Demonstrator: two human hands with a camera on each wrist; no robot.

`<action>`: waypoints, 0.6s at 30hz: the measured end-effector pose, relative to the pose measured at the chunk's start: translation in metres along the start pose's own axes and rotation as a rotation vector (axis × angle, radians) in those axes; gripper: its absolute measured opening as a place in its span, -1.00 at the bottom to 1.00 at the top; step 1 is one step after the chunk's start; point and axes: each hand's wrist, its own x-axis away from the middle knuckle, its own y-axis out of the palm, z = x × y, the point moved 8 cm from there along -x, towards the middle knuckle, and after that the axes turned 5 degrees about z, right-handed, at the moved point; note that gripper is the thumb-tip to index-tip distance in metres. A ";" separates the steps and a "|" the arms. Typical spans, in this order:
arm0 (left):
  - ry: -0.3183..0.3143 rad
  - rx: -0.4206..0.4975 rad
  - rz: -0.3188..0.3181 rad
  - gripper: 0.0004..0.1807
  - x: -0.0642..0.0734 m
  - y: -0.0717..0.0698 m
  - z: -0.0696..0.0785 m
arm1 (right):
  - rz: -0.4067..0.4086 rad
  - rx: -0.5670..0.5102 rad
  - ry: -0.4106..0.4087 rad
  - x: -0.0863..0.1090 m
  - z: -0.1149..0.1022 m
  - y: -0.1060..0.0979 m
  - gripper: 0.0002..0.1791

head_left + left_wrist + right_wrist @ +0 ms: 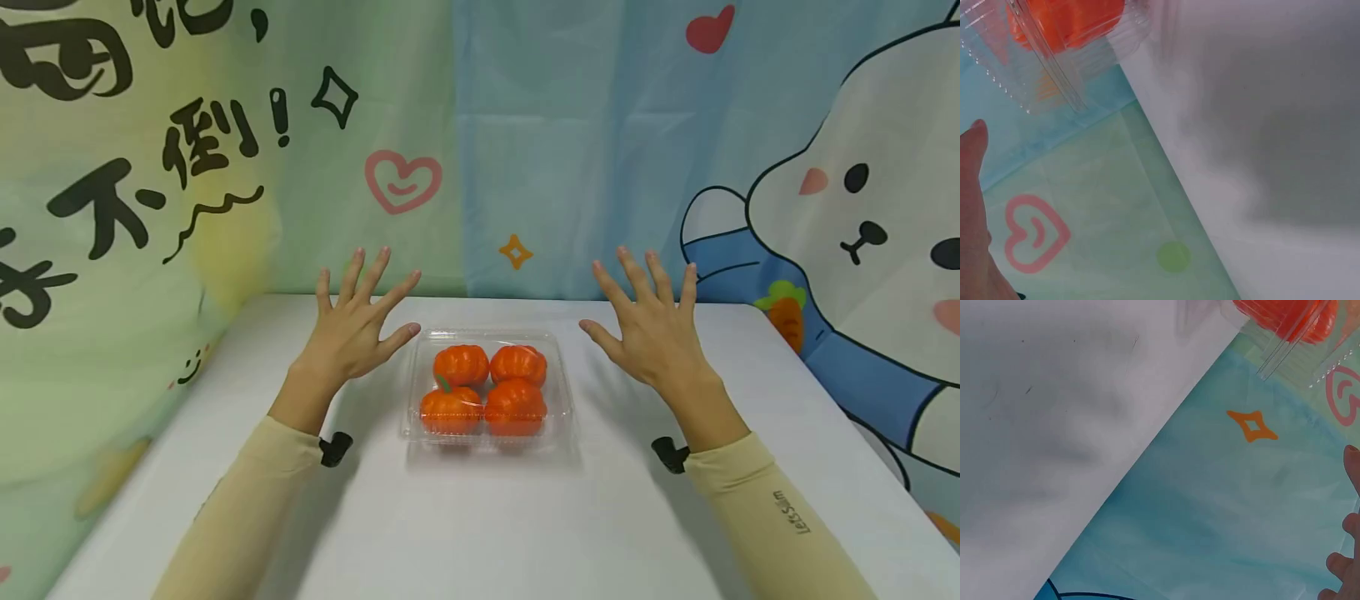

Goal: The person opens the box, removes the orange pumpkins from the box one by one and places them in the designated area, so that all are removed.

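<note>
A clear plastic clamshell box [561, 404] sits in the middle of the white table, with several small orange pumpkins [516, 408] inside in two rows. One at the front left shows a green stem [444, 384]. To the left of the box, my left hand [352, 329] is held with fingers spread, thumb pointing toward the box's far left corner. My right hand [651, 333] mirrors it on the other side, fingers also spread and holding nothing. Each wrist view catches part of the box, with the left thumb [971, 181] and right thumb [1352, 465] apart from it.
The white table [480, 525] ends at a straight back edge, just beyond the box. Behind it hangs a printed cloth backdrop [547, 150] with hearts, lettering and a cartoon bear. Small black wrist mounts [336, 448] show at both cuffs.
</note>
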 end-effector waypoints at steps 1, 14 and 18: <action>0.004 0.001 0.002 -0.21 0.000 0.000 0.001 | 0.003 0.000 -0.002 0.000 0.000 -0.001 -0.09; 0.011 0.013 -0.003 -0.23 0.007 0.001 0.006 | 0.034 -0.046 -0.034 0.007 -0.012 -0.001 -0.12; 0.017 0.014 0.000 -0.23 0.010 0.003 0.007 | 0.036 -0.056 -0.045 0.010 -0.017 0.000 -0.12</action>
